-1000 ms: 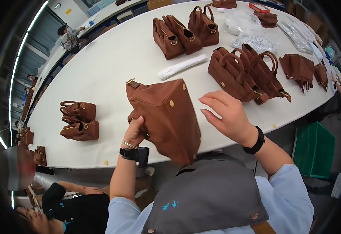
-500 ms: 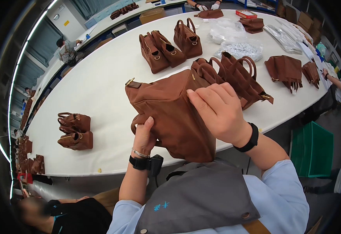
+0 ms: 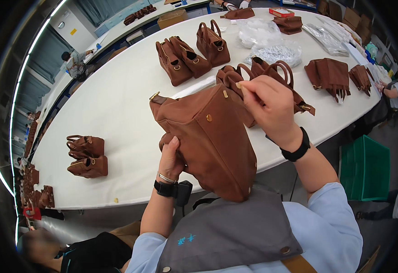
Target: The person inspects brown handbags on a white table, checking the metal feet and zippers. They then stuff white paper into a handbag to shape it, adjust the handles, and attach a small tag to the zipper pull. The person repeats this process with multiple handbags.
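Observation:
A brown handbag (image 3: 199, 143) is held tilted in front of my chest, its base facing right with small gold-coloured studs (image 3: 209, 118) showing. My left hand (image 3: 171, 157) grips its handle side, the thumb pressed on the bag's side and the other fingers mostly hidden. Apart from the bag, above its right edge, my right hand (image 3: 269, 107) pinches a small pale yellow piece (image 3: 239, 85) between thumb and fingertips. The piece is too small for its kind to be told. Behind the right hand lie brown handbags (image 3: 281, 75) with looped handles.
On the white table (image 3: 130, 109) stand brown handbags (image 3: 181, 59) at the far side and smaller ones (image 3: 87, 154) at left. Clear plastic bags (image 3: 272, 45) lie at the back. A green crate (image 3: 365, 168) stands right of the table. Other people are around.
My right hand has moved off the bag's base edge, and the pale piece in its fingers now shows. The bag has turned slightly, its base and studs more in view.

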### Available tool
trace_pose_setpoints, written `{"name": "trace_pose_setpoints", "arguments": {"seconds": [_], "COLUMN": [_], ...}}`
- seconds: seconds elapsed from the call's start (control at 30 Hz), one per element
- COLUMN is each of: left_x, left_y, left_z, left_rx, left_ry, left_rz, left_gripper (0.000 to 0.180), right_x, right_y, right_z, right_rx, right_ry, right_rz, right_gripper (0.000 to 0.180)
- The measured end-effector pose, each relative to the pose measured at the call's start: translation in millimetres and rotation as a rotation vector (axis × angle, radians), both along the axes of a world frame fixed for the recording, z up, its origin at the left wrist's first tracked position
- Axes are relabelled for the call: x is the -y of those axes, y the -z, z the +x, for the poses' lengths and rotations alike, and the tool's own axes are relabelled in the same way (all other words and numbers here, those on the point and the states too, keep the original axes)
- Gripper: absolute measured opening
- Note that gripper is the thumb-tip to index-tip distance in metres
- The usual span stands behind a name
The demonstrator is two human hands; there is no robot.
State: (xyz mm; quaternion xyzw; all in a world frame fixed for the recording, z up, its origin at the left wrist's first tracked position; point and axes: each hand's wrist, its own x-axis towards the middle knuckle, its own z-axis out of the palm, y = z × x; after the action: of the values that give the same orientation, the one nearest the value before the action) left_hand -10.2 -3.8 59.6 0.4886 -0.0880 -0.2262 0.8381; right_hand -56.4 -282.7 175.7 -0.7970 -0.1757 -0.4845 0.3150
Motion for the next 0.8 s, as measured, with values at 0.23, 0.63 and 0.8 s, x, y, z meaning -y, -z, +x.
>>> {"name": "trace_pose_setpoints", "arguments": {"seconds": [0.23, 0.63, 0.8], "left_x": [-3.2, 5.6, 5.9], "left_y": [11.4, -5.3, 3.9], "left_z": [2.4, -6.5, -2.8], "left_rx": [0.026, -0.045, -0.067], "left_ry": [0.031, 0.0, -0.032], "left_rz": [0.02, 0.024, -0.007], "left_gripper": [0.078, 0.074, 0.073], "right_x": [-5.3, 2.4, 10.7], "right_y": [17.8, 20.2, 11.5], "right_z": [3.1, 2.0, 14.5], "right_rx": [0.055, 0.11, -0.459], "right_ry": [0.006, 0.059, -0.381], "right_rz": [-0.143, -0.499, 0.453], "right_gripper": [0.015, 0.026, 0.011]}}
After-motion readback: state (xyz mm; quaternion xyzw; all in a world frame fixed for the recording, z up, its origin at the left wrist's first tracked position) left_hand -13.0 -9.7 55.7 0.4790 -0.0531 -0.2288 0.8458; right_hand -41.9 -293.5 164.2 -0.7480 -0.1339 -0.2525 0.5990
